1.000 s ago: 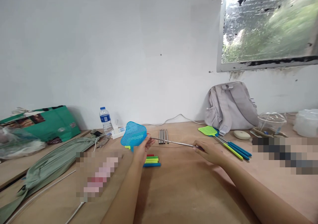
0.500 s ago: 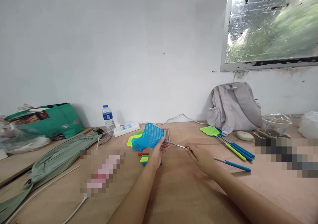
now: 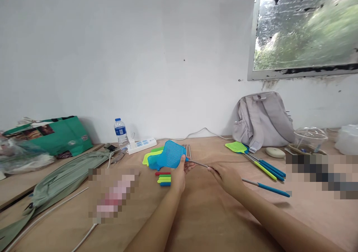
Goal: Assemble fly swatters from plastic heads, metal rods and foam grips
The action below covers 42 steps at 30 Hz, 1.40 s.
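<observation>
Above the bench (image 3: 207,218), the left hand (image 3: 180,173) pinches the blue swatter (image 3: 197,163) beside its mesh head (image 3: 173,153) and the right hand (image 3: 228,179) its metal shaft (image 3: 201,164), handle (image 3: 274,189) towards four o'clock; dipping the left hand could scatter the coloured tubes (image 3: 165,180) at its nine o'clock.

Soft, Even Light, Two Pixelated Patches

Daylight enters through the window (image 3: 296,28) at 2 o'clock, which glares white along its top, with greenery (image 3: 330,35) blurred behind it. The wall (image 3: 151,50) at 11 o'clock looks pale grey and evenly lit. Below the blue handle (image 3: 274,190) at 4 o'clock lies a soft shadow. Mosaic blocks (image 3: 114,198) hide detail toward 7:30 and 3:30. Plastic tubs (image 3: 348,139) at the 3 o'clock edge look soft; nearer the centre, focus is sharper.
</observation>
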### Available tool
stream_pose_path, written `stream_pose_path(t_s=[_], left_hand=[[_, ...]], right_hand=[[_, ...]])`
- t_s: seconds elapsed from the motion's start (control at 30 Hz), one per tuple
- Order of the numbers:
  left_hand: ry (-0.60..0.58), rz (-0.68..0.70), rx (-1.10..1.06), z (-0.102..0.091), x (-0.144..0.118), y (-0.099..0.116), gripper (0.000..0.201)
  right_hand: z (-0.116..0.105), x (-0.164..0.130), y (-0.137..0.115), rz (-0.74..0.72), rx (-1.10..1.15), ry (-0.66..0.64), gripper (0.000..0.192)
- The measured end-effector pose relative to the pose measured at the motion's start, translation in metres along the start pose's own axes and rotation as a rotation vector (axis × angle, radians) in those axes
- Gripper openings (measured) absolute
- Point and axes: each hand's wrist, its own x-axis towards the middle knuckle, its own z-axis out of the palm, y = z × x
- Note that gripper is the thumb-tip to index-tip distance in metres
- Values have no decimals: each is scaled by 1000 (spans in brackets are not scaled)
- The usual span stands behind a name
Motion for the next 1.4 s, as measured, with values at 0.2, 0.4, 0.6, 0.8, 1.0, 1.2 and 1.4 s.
stream_pose_path(t_s=[0.2, 0.4, 0.6, 0.8, 1.0, 1.2, 1.4], left_hand=[[-63, -43, -89, 8, -9, 0, 36], [-158, -63, -384, 23, -25, -18, 40], [22, 51, -474, -3, 3, 6, 40], [150, 148, -470, -34, 32, 34, 41], [130, 190, -444, -34, 34, 42, 41], [165, 280, -441, -56, 41, 62, 41], [228, 381, -425, -71, 47, 70, 41]], right_hand=[[-1, 1, -11, 6, 14, -3, 40], [14, 0, -22, -29, 44, -47, 35], [11, -3, -16, -25, -112, -182, 27], [6, 0, -15, -55, -111, -287, 35], [-3, 6, -4, -93, 170, -431, 40], [-10, 9, 21, -119, 142, -441, 40], [-19, 16, 35, -129, -66, -348, 31]])
